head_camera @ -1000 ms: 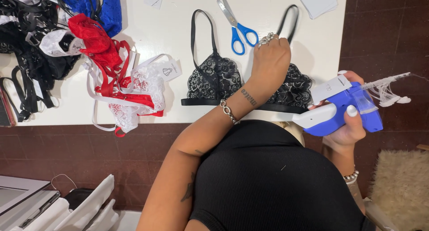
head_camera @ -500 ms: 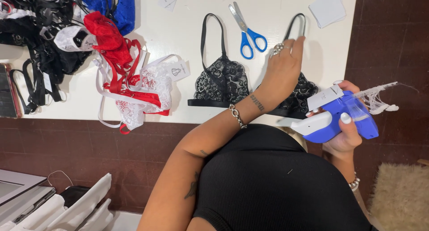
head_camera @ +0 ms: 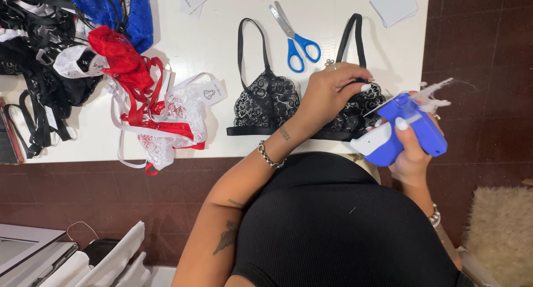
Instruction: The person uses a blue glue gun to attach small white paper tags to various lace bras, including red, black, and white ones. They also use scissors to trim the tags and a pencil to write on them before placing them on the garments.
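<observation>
Your left hand (head_camera: 333, 90) presses, fingers curled, on the black lace bra (head_camera: 266, 101); your right hand (head_camera: 413, 148) grasps the blue tagging gun (head_camera: 402, 128). Blue-handled scissors (head_camera: 297, 40) lie just beyond; red-and-white lingerie (head_camera: 161, 117) lies left.

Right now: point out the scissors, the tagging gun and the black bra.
scissors (head_camera: 303, 47), head view, on the blue handles.
tagging gun (head_camera: 413, 123), head view, on the blue body.
black bra (head_camera: 265, 101), head view, on the left lace cup.

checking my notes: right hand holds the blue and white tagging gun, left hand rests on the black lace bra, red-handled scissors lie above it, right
Not quite: in the head view the steel scissors have blue handles, not red. The rest holds: right hand holds the blue and white tagging gun, left hand on the black lace bra.
</observation>
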